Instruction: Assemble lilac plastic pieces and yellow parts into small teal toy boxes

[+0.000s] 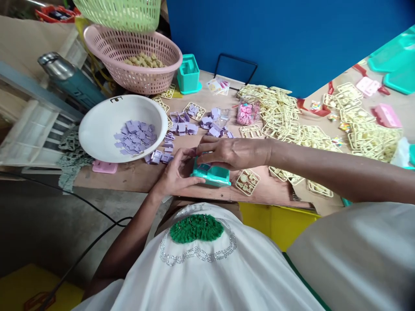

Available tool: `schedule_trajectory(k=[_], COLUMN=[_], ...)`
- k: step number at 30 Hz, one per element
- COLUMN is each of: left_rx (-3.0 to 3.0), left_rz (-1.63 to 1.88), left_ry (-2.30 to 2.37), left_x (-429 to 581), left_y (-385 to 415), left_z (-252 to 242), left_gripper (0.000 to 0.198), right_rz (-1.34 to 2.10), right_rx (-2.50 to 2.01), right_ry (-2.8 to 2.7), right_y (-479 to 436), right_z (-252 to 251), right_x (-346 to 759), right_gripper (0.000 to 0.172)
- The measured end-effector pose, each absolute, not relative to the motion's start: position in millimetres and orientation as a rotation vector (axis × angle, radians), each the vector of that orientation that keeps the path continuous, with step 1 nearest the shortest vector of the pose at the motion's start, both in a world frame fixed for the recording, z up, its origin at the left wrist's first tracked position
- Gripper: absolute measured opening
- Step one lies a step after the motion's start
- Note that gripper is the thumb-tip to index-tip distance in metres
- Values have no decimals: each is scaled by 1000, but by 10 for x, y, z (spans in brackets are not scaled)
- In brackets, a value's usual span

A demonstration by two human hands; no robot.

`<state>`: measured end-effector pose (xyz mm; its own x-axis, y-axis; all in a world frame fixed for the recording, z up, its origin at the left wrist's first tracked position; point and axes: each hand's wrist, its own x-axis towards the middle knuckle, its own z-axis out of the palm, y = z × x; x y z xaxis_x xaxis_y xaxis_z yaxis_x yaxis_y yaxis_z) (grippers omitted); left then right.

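A teal plastic box (pixel 212 175) rests near the front edge of the table. My left hand (pixel 177 172) grips its left end, thumb along the near side. Over the far left part of the box reaches my right hand (pixel 223 153), its fingers bent and closed together; they hide whatever lies between them. Something purple shows inside the box beneath those fingers. Just right of the box lies a cream frame of small moulded parts (pixel 248 182). Loose purple plastic pieces (pixel 181 123) are scattered beyond and left of my hands.
A white bowl (pixel 94 129) of purple pieces stands left, with a pink basket (pixel 132 73) and a flask (pixel 69 80) behind. Cream part frames (pixel 282 112) are heaped right, beside a clear tub of pink pieces (pixel 248 113). A blue panel (pixel 259 39) rises at the back.
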<state>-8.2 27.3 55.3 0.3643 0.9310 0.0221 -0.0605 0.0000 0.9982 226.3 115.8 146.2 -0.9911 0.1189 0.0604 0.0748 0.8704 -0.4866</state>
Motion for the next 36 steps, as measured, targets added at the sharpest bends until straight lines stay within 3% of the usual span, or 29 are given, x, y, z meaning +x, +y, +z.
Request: schedule_trajectory(k=[9,25,31,36], left_rx=[1308,1322,1251,1229], left_rz=[971,951,974,960], left_ry=[846,866,853,844], left_x=[-87,-138,-96,-86], left_y=[292,302,277,260], left_z=[561,447,438,446], left_gripper=[70,78,77,74], right_rz=[799,900,763,777], right_rx=[-9,161,136,-281], right_ry=[-3013,-2978,-3042,-2686], right_y=[1220,1247,1217,1042], right_z=[1543,1547,1507,1323], right_x=[2159,2094,2142,2431], right_gripper=[24,18,27,44])
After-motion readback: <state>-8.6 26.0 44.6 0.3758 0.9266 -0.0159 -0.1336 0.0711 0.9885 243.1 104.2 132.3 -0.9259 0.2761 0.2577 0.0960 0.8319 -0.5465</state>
